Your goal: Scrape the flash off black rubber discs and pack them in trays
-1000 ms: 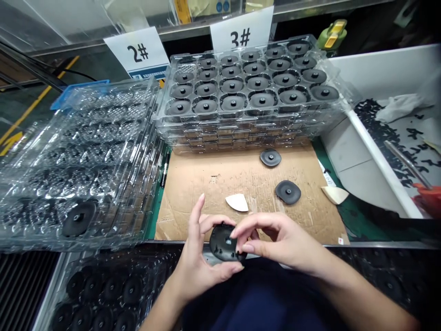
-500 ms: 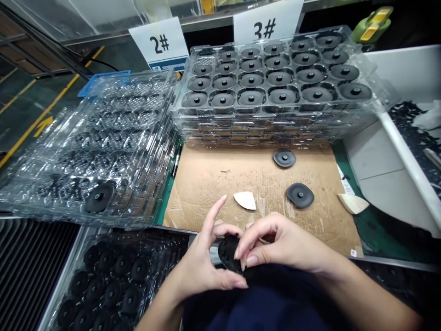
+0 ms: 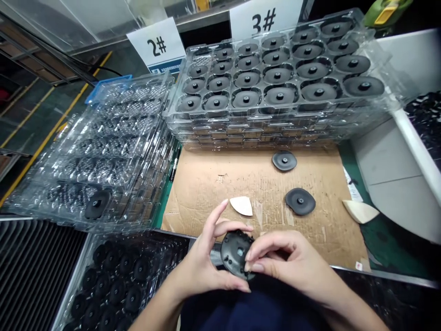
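Note:
My left hand (image 3: pixel 203 259) grips a black oval disc (image 3: pixel 236 253) by its edge, thumb below and fingers above. The disc's face shows small dark bumps and a pale spot in the middle. At its right edge, the thumb and fingertips of my right hand (image 3: pixel 275 255) are pinched together; whether a small piece is between them cannot be made out. Two more black discs, one nearer (image 3: pixel 300 201) and one farther (image 3: pixel 284 161), lie on the cardboard (image 3: pixel 203 184). A pale wedge-shaped piece (image 3: pixel 241 205) rests just beyond my hands.
Behind the cardboard stands a stack of clear trays (image 3: pixel 255 110) holding black discs. More clear trays (image 3: pixel 113 161) are stacked at the left, with one disc (image 3: pixel 98 204) on top. A second pale piece (image 3: pixel 360 211) lies right, beside a white bin (image 3: pixel 386 156). Below left sits another filled tray (image 3: pixel 113 289).
The disc in my left hand has turned so that more of its bumpy face shows. My right hand has shifted slightly right and down. The camera view has moved a little.

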Demonstrator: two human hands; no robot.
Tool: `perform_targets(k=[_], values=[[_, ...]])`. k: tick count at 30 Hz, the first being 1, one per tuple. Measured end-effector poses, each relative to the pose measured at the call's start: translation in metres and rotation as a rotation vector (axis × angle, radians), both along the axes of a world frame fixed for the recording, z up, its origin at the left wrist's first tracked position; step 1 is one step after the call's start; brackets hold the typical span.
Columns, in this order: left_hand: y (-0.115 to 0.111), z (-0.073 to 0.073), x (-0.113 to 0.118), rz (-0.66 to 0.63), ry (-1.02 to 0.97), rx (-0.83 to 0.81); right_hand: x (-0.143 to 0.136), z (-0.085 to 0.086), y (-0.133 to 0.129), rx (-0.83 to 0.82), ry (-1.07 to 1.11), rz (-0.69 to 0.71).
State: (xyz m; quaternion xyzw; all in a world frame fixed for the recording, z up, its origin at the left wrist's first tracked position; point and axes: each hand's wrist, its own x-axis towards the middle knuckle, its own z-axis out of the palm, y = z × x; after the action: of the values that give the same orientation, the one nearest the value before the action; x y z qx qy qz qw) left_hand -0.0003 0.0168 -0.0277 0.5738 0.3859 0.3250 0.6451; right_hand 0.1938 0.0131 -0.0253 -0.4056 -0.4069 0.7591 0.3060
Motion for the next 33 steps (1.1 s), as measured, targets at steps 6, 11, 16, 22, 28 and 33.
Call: perform_targets(k=[6, 11, 16, 22, 28, 33], values=[[0.002, -0.002, -0.003, -0.074, 0.032, -0.365, 0.018, -0.031, 0.004, 0.218, -0.233, -0.195], [0.004, 0.008, -0.027, 0.32, 0.228, -0.35, 0.024, -0.074, 0.019, 0.646, -0.559, -0.274], [0.008, 0.069, -0.079, 0.632, 0.471, -0.197, 0.016, -0.106, 0.025, 0.765, -0.647, -0.221], [0.014, 0.131, -0.17, 0.993, 0.988, 0.119, 0.015, -0.121, 0.019, 0.771, -0.641, -0.197], [0.043, 0.11, -0.237, 0.902, 1.418, 0.212, 0.018, -0.123, 0.019, 0.806, -0.594, -0.199], [0.043, 0.086, -0.235, 0.783, 1.555, 0.374, 0.018, -0.121, 0.025, 0.93, -0.611, -0.169]])
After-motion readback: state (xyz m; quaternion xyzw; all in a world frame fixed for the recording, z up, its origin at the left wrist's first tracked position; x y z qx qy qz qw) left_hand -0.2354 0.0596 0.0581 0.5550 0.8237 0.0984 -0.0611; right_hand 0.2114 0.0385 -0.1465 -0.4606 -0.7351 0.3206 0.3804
